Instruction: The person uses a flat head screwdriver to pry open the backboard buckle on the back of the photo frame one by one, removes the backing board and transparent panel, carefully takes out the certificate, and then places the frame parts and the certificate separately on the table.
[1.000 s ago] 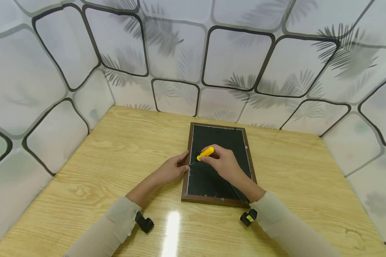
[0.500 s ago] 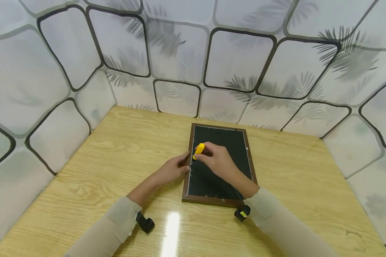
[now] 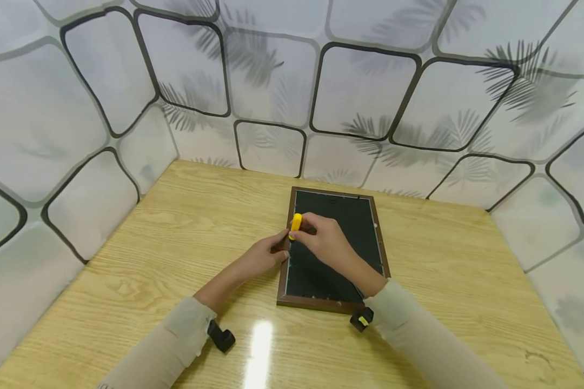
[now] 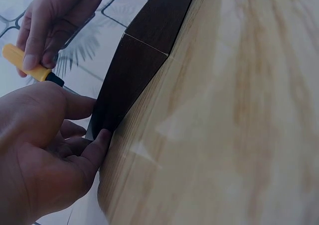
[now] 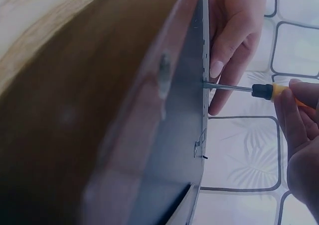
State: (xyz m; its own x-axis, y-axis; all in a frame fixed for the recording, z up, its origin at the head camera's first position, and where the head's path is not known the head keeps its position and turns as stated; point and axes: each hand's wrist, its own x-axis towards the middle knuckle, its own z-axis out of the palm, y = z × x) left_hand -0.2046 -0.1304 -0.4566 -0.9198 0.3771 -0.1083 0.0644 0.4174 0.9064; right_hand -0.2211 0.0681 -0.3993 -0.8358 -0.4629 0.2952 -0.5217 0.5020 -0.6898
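Note:
A picture frame point(image 3: 316, 304) lies back side up on the table, its black backing board point(image 3: 316, 275) showing inside a brown wooden border. My left hand point(image 3: 260, 256) grips the frame's left side, thumb and forefinger at the edge; in the left wrist view its other fingers are curled close to the dark wood. My right hand point(image 3: 328, 241) pinches the yellow handle of a screwdriver point(image 3: 296, 222) over that same side. The right wrist view shows the screwdriver's metal shaft point(image 5: 234, 88) with its tip right at the frame's inner edge, near the left thumb.
A wood-grain table point(image 3: 190, 210) surrounds the frame. Behind it and at both sides stand pale patterned wall panels point(image 3: 267, 146). A small metal hanger point(image 5: 199, 144) sits on the frame's back. Black wrist cameras point(image 3: 221, 336) are worn at both cuffs.
My right hand has shifted slightly left, and the screwdriver has tipped from slanting to nearly upright at the frame's left edge. My left hand keeps its place.

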